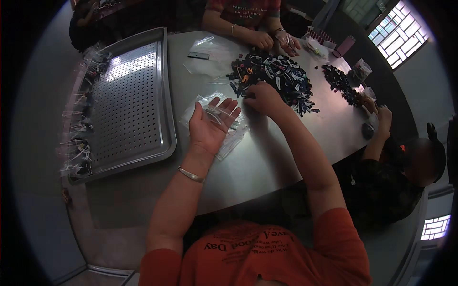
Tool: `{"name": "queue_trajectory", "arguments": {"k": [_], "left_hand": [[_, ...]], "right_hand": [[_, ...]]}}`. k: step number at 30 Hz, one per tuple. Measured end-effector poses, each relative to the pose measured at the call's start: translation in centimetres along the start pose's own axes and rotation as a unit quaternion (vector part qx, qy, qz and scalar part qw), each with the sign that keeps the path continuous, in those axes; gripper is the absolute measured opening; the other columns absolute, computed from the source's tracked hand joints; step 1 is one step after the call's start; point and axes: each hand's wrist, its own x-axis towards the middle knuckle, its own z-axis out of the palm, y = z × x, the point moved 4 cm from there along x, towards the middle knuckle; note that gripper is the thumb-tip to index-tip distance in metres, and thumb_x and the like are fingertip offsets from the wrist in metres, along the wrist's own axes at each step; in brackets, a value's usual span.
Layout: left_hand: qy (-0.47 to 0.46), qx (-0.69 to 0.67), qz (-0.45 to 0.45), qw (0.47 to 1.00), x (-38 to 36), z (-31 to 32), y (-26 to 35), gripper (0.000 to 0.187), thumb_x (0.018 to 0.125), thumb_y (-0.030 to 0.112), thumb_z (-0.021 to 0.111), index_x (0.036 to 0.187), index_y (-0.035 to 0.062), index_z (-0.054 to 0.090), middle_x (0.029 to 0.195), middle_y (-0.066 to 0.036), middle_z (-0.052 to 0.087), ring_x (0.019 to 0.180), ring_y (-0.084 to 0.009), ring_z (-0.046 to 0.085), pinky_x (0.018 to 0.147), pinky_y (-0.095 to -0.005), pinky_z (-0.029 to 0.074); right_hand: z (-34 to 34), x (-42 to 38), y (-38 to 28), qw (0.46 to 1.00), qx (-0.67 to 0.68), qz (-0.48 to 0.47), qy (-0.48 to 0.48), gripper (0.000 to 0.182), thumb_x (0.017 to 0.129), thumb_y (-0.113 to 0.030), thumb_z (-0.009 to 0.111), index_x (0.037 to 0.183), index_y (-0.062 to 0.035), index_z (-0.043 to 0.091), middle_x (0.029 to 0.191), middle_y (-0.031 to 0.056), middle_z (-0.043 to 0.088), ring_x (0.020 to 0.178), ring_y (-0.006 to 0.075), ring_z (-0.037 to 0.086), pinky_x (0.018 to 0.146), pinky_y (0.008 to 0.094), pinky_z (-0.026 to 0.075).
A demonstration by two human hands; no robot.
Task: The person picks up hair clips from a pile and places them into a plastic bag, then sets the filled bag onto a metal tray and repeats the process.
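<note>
My left hand (210, 125) is palm up with its fingers spread. Thin pale curved strips (216, 117) lie loose across the palm. Clear plastic bags (232, 141) are spread on the table beneath and beside it. At the near left edge of a heap of small dark and coloured pieces (281, 76), my right hand (265, 99) points down with its fingers curled together. Its fingertips are turned away among the pieces, so what they pinch is hidden. A few orange pieces (246, 75) stand out in the heap just beyond it.
A large perforated metal tray (164, 114) stands on the left, bagged pieces (83, 126) along its outer edge. Across the metal table (243, 183), another person's hands (286, 44) are at the heap. A person at right reaches toward a smaller pile (339, 83). More bags hold a dark bar (198, 56).
</note>
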Motion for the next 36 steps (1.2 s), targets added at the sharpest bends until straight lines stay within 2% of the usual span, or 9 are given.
{"name": "queue_trajectory", "arguments": {"k": [7, 10, 16, 19, 26, 29, 32, 34, 36], "left_hand": [[0.025, -0.004, 0.019, 1.000, -0.1, 0.2, 0.1, 0.052, 0.098, 0.044, 0.032, 0.118, -0.0036, 0.038, 0.118, -0.030, 0.048, 0.113, -0.0432, 0.049, 0.100, -0.0589, 0.039], [0.032, -0.008, 0.026, 0.999, -0.1, 0.2, 0.1, 0.052, 0.098, 0.044, 0.031, 0.118, -0.0033, 0.038, 0.118, -0.030, 0.048, 0.112, -0.0436, 0.050, 0.100, -0.0592, 0.039], [0.048, -0.016, 0.034, 0.998, 0.0, 0.2, -0.1, 0.054, 0.099, 0.045, 0.027, 0.118, -0.0037, 0.038, 0.116, -0.030, 0.049, 0.111, -0.0441, 0.050, 0.101, -0.0592, 0.038], [0.023, -0.013, 0.038, 0.999, 0.3, -0.1, 0.0, 0.057, 0.099, 0.047, 0.023, 0.118, -0.0048, 0.039, 0.116, -0.030, 0.050, 0.111, -0.0426, 0.051, 0.101, -0.0579, 0.038], [0.008, -0.015, 0.028, 0.999, 0.2, 0.0, -0.4, 0.058, 0.099, 0.047, 0.020, 0.116, -0.0044, 0.041, 0.114, -0.030, 0.052, 0.111, -0.0422, 0.051, 0.100, -0.0550, 0.040], [0.008, 0.006, 0.011, 1.000, 0.0, 0.0, -0.5, 0.057, 0.099, 0.048, 0.019, 0.116, -0.0016, 0.042, 0.114, -0.028, 0.053, 0.111, -0.0410, 0.052, 0.098, -0.0529, 0.041], [-0.053, 0.043, 0.012, 0.998, 0.0, 0.0, -0.4, 0.055, 0.099, 0.048, 0.018, 0.114, 0.0014, 0.043, 0.113, -0.026, 0.054, 0.112, -0.0392, 0.052, 0.098, -0.0517, 0.041], [-0.056, 0.048, 0.004, 0.997, 0.0, -0.1, -0.7, 0.054, 0.099, 0.046, 0.017, 0.113, 0.0027, 0.045, 0.114, -0.025, 0.055, 0.111, -0.0375, 0.052, 0.095, -0.0513, 0.042], [-0.046, 0.041, 0.006, 0.998, 0.0, 0.0, -0.7, 0.053, 0.100, 0.045, 0.017, 0.111, 0.0023, 0.046, 0.114, -0.025, 0.055, 0.110, -0.0375, 0.053, 0.096, -0.0517, 0.043]], "right_hand": [[-1.7, -0.9, -0.9, 0.996, 0.062, -0.033, 0.062, 0.022, 0.072, -0.020, 0.070, 0.090, -0.0066, 0.069, 0.087, 0.0141, 0.063, 0.081, 0.0269, 0.062, 0.072, 0.0372, 0.051], [-3.2, -1.9, -0.9, 0.938, 0.317, 0.131, 0.037, 0.023, 0.079, -0.016, 0.072, 0.096, -0.0009, 0.068, 0.079, 0.0018, 0.065, 0.065, 0.0058, 0.055, 0.060, 0.0223, 0.046], [-3.8, -3.6, -1.6, 0.830, 0.528, 0.176, 0.036, 0.026, 0.082, -0.012, 0.069, 0.104, -0.0003, 0.063, 0.084, 0.0034, 0.065, 0.071, 0.0081, 0.059, 0.062, 0.0217, 0.048], [-4.9, -4.8, -3.9, 0.814, 0.571, 0.105, 0.020, 0.021, 0.083, -0.008, 0.067, 0.102, 0.0000, 0.063, 0.085, 0.0047, 0.065, 0.073, 0.0099, 0.060, 0.063, 0.0239, 0.049], [-6.0, -6.6, -10.2, 0.857, 0.511, 0.034, -0.050, 0.024, 0.078, -0.001, 0.071, 0.101, 0.0027, 0.066, 0.091, 0.0065, 0.068, 0.079, 0.0079, 0.062, 0.070, 0.0219, 0.051], [-6.0, -5.8, -10.8, 0.934, 0.351, 0.033, -0.052, 0.025, 0.076, -0.002, 0.072, 0.100, 0.0020, 0.067, 0.090, 0.0051, 0.068, 0.077, 0.0067, 0.061, 0.066, 0.0214, 0.051], [-5.7, -5.3, -11.1, 0.932, 0.361, 0.025, 0.002, 0.023, 0.075, -0.003, 0.073, 0.098, 0.0001, 0.069, 0.089, 0.0049, 0.069, 0.073, 0.0070, 0.062, 0.064, 0.0215, 0.050], [-6.3, -5.4, -11.7, 0.977, 0.188, -0.019, 0.101, 0.022, 0.076, -0.004, 0.073, 0.097, -0.0017, 0.070, 0.087, 0.0060, 0.069, 0.071, 0.0083, 0.062, 0.063, 0.0216, 0.050], [-6.3, -5.5, -12.1, 0.969, 0.202, -0.036, 0.136, 0.020, 0.076, -0.004, 0.073, 0.095, -0.0021, 0.070, 0.086, 0.0066, 0.069, 0.070, 0.0091, 0.063, 0.062, 0.0218, 0.050]]}}
